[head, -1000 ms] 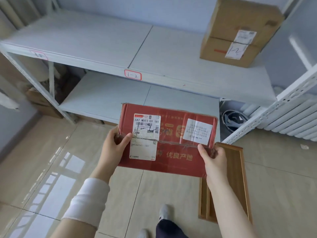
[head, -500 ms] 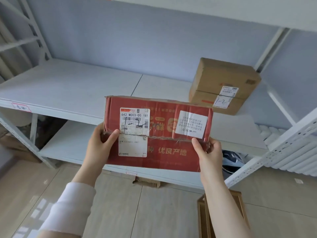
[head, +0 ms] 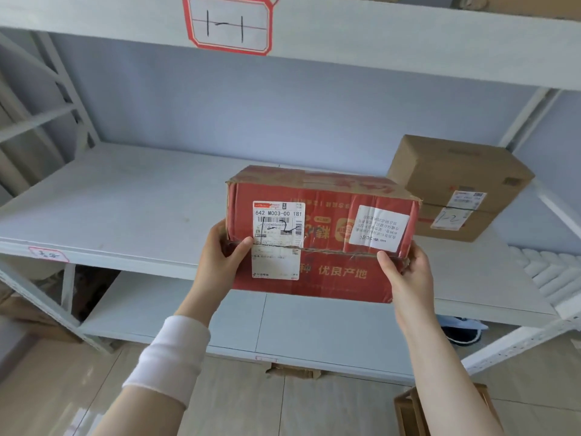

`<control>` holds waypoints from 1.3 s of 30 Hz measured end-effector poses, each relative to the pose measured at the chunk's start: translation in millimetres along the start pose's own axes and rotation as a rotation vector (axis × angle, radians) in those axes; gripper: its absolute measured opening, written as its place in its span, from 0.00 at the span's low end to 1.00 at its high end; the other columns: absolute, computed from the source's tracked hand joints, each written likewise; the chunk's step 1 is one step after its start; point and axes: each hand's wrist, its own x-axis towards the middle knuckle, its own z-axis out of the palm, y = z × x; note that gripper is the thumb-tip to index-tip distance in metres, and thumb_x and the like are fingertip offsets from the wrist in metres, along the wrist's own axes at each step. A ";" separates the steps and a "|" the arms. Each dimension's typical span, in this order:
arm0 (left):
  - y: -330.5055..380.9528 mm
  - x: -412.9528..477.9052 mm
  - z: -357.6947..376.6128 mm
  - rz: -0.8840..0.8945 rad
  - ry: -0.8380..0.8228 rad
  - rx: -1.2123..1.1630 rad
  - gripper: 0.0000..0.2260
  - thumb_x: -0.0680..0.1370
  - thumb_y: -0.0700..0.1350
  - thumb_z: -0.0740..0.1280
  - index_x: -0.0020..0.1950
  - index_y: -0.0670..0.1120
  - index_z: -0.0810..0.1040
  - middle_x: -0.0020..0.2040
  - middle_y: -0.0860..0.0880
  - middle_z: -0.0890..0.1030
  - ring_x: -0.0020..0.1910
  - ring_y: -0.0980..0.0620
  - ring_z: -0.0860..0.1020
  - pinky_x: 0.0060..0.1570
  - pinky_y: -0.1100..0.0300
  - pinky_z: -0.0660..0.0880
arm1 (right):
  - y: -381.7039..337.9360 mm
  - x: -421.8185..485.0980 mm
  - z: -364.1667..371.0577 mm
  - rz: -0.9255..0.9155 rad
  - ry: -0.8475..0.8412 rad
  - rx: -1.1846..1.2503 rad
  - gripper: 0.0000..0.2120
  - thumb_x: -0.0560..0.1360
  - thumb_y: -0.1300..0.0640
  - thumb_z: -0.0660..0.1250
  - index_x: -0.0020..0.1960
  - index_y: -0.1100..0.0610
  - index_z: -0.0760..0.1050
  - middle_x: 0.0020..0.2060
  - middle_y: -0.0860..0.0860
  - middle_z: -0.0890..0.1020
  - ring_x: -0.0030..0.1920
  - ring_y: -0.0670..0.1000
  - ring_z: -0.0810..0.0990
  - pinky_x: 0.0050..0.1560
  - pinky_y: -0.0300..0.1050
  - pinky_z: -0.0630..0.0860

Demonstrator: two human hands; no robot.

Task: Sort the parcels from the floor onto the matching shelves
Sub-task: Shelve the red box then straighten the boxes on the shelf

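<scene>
I hold a red cardboard parcel (head: 327, 234) with a white shipping label marked "1-2" in front of the middle shelf (head: 125, 209). My left hand (head: 220, 259) grips its left end, thumb on the front face. My right hand (head: 405, 272) grips its right end, thumb along the taped seam. The parcel hangs at the shelf's front edge, over the board. A brown parcel (head: 459, 187) marked "1-2" stands at the back right of the same shelf. Above, the upper shelf's rail carries a tag reading "1-1" (head: 228, 25).
A lower shelf (head: 188, 313) runs beneath the middle one. A small handwritten tag (head: 48, 254) sits on the middle shelf's left edge. A wooden tray (head: 415, 410) lies on the tiled floor at lower right. White pipes (head: 547, 272) lie right of the rack.
Both hands have lifted the red parcel from above the floor up to the middle shelf's level and forward over its edge. My view tilted upward, bringing the "1-1" tag into sight.
</scene>
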 end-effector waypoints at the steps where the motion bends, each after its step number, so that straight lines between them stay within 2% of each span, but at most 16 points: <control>1: -6.3 10.0 -0.4 -0.004 -0.016 -0.007 0.18 0.77 0.41 0.66 0.66 0.46 0.68 0.52 0.56 0.78 0.52 0.57 0.77 0.51 0.64 0.73 | 2.7 6.4 6.2 -0.004 -0.009 0.000 0.22 0.74 0.59 0.69 0.67 0.55 0.70 0.57 0.48 0.80 0.58 0.46 0.79 0.59 0.44 0.74; 4: -23.3 33.6 3.5 -0.017 -0.049 -0.011 0.19 0.77 0.39 0.66 0.66 0.46 0.67 0.52 0.56 0.78 0.51 0.58 0.77 0.50 0.66 0.73 | 13.5 25.0 17.3 -0.001 0.007 -0.018 0.21 0.74 0.61 0.68 0.66 0.56 0.70 0.56 0.48 0.80 0.55 0.43 0.79 0.57 0.40 0.74; 8: -44.5 58.5 13.1 -0.026 -0.058 0.001 0.17 0.76 0.36 0.66 0.63 0.48 0.67 0.48 0.55 0.78 0.43 0.66 0.77 0.44 0.72 0.75 | 31.7 50.8 23.0 0.012 0.010 -0.066 0.21 0.74 0.63 0.69 0.66 0.59 0.70 0.57 0.50 0.80 0.54 0.43 0.79 0.51 0.33 0.74; 13: -67.9 76.8 26.2 -0.041 -0.058 0.017 0.16 0.76 0.35 0.67 0.59 0.48 0.67 0.46 0.53 0.77 0.45 0.57 0.77 0.48 0.63 0.75 | 56.5 73.1 21.1 0.020 -0.011 -0.106 0.22 0.73 0.62 0.70 0.65 0.59 0.69 0.57 0.50 0.80 0.58 0.46 0.79 0.53 0.35 0.73; 18: -91.1 84.0 37.6 -0.009 -0.062 0.035 0.17 0.75 0.33 0.67 0.58 0.46 0.66 0.45 0.51 0.77 0.44 0.54 0.76 0.48 0.59 0.75 | 82.5 85.5 16.5 0.002 -0.011 -0.073 0.22 0.72 0.64 0.71 0.63 0.60 0.68 0.56 0.51 0.80 0.57 0.45 0.79 0.57 0.39 0.75; 21: -98.2 82.8 41.9 -0.005 -0.081 0.061 0.17 0.75 0.32 0.66 0.61 0.42 0.66 0.47 0.51 0.76 0.46 0.52 0.75 0.50 0.58 0.75 | 91.2 86.6 14.8 0.001 -0.034 -0.068 0.21 0.72 0.66 0.70 0.61 0.58 0.66 0.55 0.51 0.79 0.54 0.41 0.79 0.51 0.32 0.77; 24: -98.0 80.2 40.7 -0.037 -0.085 0.102 0.21 0.76 0.33 0.66 0.67 0.39 0.64 0.51 0.50 0.77 0.51 0.51 0.76 0.55 0.56 0.75 | 89.4 86.2 12.4 0.003 -0.071 -0.099 0.24 0.72 0.65 0.70 0.65 0.60 0.65 0.58 0.52 0.78 0.56 0.41 0.78 0.50 0.29 0.76; 26: -96.6 75.2 38.7 -0.073 -0.069 0.114 0.28 0.75 0.35 0.68 0.72 0.40 0.60 0.54 0.52 0.76 0.58 0.52 0.75 0.61 0.56 0.72 | 86.4 83.5 8.4 0.037 -0.106 -0.115 0.29 0.72 0.63 0.71 0.69 0.59 0.63 0.62 0.51 0.77 0.59 0.43 0.77 0.54 0.32 0.76; 27: -97.1 72.4 37.2 -0.091 -0.052 0.119 0.31 0.75 0.37 0.69 0.74 0.42 0.58 0.57 0.52 0.75 0.62 0.51 0.73 0.65 0.54 0.69 | 85.8 81.2 5.5 0.058 -0.110 -0.122 0.31 0.72 0.62 0.71 0.71 0.57 0.62 0.65 0.51 0.75 0.63 0.45 0.75 0.60 0.37 0.75; 29: -96.8 64.7 34.9 -0.122 -0.034 0.113 0.36 0.73 0.40 0.71 0.76 0.43 0.55 0.62 0.54 0.71 0.69 0.54 0.67 0.71 0.53 0.63 | 86.8 74.5 -0.4 0.097 -0.091 -0.154 0.37 0.72 0.59 0.72 0.75 0.55 0.57 0.72 0.51 0.66 0.72 0.48 0.66 0.70 0.50 0.67; 30: -96.8 60.8 34.0 -0.131 -0.035 0.111 0.37 0.73 0.40 0.72 0.76 0.44 0.55 0.65 0.54 0.70 0.71 0.55 0.65 0.72 0.53 0.61 | 87.6 70.7 -2.5 0.116 -0.076 -0.168 0.39 0.72 0.58 0.72 0.76 0.54 0.55 0.75 0.51 0.62 0.74 0.48 0.61 0.73 0.52 0.62; 32: -99.1 55.2 33.0 -0.146 -0.031 0.116 0.39 0.72 0.42 0.73 0.76 0.45 0.54 0.72 0.52 0.66 0.73 0.55 0.61 0.72 0.56 0.59 | 92.0 64.4 -4.1 0.132 -0.062 -0.174 0.40 0.72 0.59 0.71 0.76 0.54 0.52 0.76 0.50 0.59 0.75 0.48 0.58 0.74 0.51 0.59; 34: -104.6 52.5 33.5 -0.143 -0.022 0.112 0.39 0.72 0.43 0.73 0.76 0.45 0.53 0.75 0.51 0.62 0.74 0.55 0.61 0.72 0.58 0.59 | 98.0 61.6 -3.6 0.123 -0.066 -0.180 0.39 0.72 0.59 0.71 0.76 0.54 0.53 0.75 0.50 0.60 0.75 0.48 0.59 0.74 0.50 0.58; 37: -111.6 57.9 38.6 -0.114 -0.013 0.111 0.34 0.72 0.43 0.73 0.73 0.46 0.60 0.70 0.53 0.69 0.70 0.57 0.66 0.69 0.59 0.63 | 101.2 65.0 -0.2 0.091 -0.076 -0.215 0.35 0.72 0.58 0.72 0.74 0.53 0.60 0.73 0.48 0.66 0.73 0.49 0.63 0.73 0.51 0.62; 39: -114.0 66.3 45.0 -0.104 -0.001 0.131 0.25 0.72 0.42 0.73 0.65 0.49 0.66 0.60 0.55 0.76 0.62 0.54 0.74 0.62 0.59 0.69 | 102.2 72.0 2.9 0.083 -0.051 -0.216 0.29 0.72 0.59 0.72 0.70 0.55 0.66 0.67 0.49 0.73 0.69 0.48 0.70 0.69 0.48 0.68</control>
